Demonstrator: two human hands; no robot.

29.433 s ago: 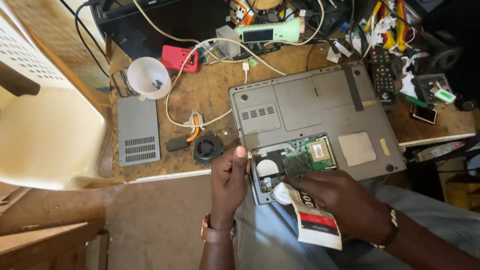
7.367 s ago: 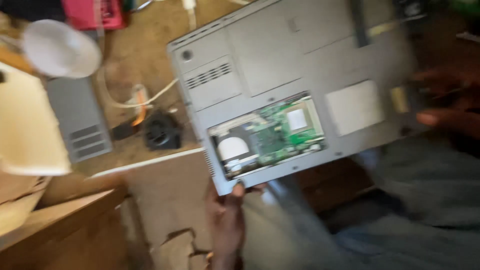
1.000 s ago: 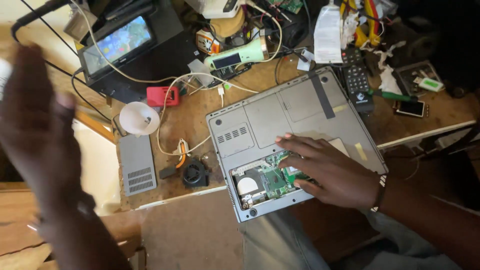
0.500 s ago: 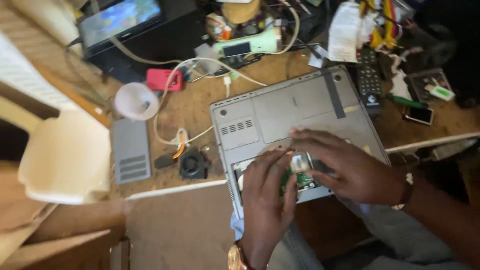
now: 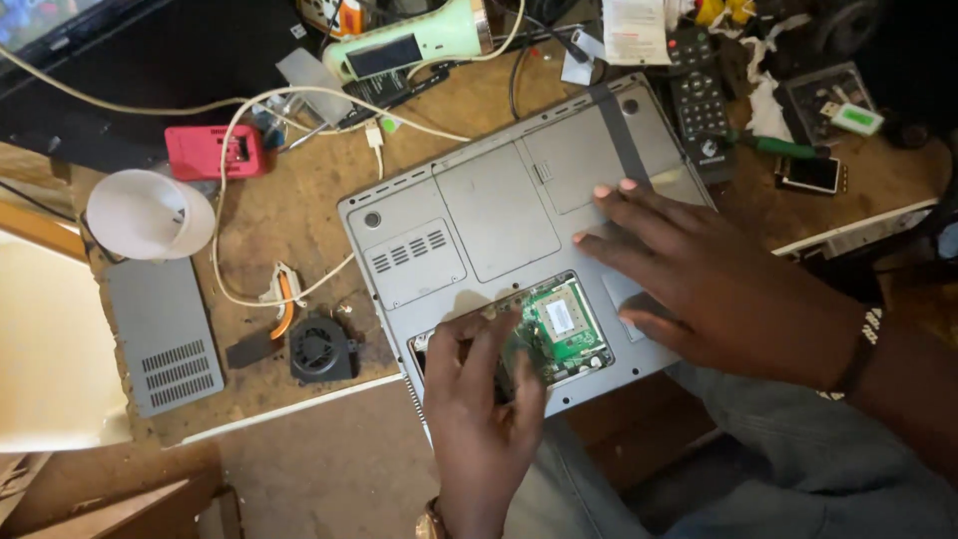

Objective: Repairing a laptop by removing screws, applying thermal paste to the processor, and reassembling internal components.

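Observation:
A grey laptop [image 5: 499,215] lies upside down on the wooden desk, its near edge overhanging toward my lap. One bottom bay is uncovered and shows a green circuit board [image 5: 561,324]. My left hand [image 5: 479,414] reaches up from below, with its fingertips pressed into the open bay just left of the board. Whether it pinches anything is hidden. My right hand [image 5: 699,274] lies flat, fingers spread, on the laptop's base to the right of the bay and holds nothing.
A black fan [image 5: 319,349], an orange-tipped copper heat pipe [image 5: 279,309] and a grey cover panel [image 5: 165,334] lie left of the laptop. Further back are a white cup [image 5: 145,213], a red box [image 5: 215,150], white cables, a green torch [image 5: 414,40], a remote [image 5: 699,100] and a phone [image 5: 810,173].
My right hand has moved off the open bay and now lies flat on the base to the right. My left hand stays at the bay. The view has shifted closer.

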